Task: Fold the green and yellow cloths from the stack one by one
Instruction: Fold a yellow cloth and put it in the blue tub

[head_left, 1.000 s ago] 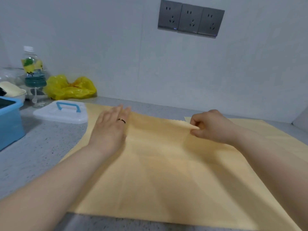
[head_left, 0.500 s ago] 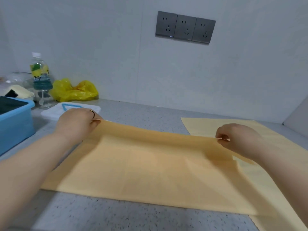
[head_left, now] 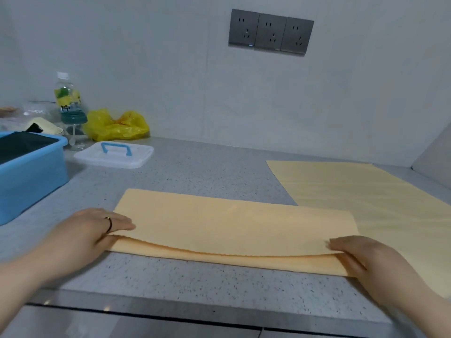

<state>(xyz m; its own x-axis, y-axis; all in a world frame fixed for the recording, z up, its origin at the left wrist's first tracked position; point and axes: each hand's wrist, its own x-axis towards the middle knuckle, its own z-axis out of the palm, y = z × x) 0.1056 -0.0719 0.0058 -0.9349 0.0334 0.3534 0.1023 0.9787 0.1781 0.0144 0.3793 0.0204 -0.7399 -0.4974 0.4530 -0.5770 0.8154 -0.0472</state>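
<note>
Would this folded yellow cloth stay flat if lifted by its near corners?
Probably floppy: the folded yellow cloth bows loosely at its near edge between the left hand and right hand. Likely light, since its layers look thin.

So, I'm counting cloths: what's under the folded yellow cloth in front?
The folded cloth lies with its right end on a flat yellow cloth, the rest on the grey counter. How far the flat cloth reaches underneath is covered.

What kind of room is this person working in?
Probably a home kitchen or utility counter: a speckled grey countertop against a wall with three power sockets, plus a drink bottle and blue plastic tub.
</note>
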